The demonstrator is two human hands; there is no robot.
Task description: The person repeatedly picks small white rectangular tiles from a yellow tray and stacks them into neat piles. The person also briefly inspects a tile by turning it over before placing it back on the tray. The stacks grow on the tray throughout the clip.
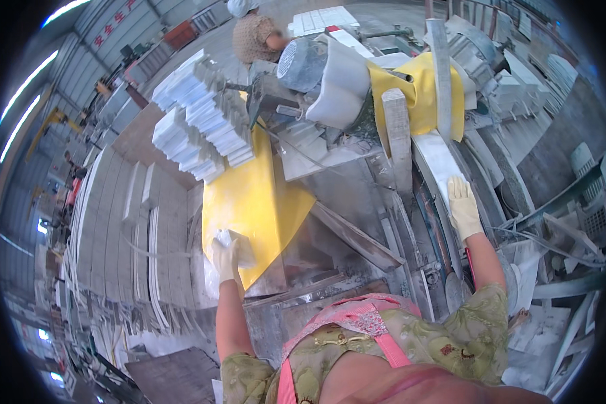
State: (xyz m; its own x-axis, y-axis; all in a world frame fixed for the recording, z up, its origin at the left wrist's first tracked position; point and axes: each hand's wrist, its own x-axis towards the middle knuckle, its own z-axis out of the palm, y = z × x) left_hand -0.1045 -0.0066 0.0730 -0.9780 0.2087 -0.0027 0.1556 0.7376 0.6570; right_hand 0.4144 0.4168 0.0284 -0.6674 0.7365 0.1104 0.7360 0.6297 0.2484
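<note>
My left hand [225,257], in a pale glove, is closed on a small white stone block [245,250] at the near end of a yellow sheet [246,209]. Whether the block is one piece or several is too small to tell. To the right, my gloved right hand [463,207] lies flat with fingers stretched out on a long white stone strip [435,156]. The strip's far end runs under a yellow flap [417,91] hung on a machine.
Stacks of white stone strips [212,111] stand beyond my left hand. A motor [303,64] with a white cover sits ahead. Upright posts [397,131] flank the strip. Grey slabs [104,222] lean at the left. Another person [254,37] works at the far side.
</note>
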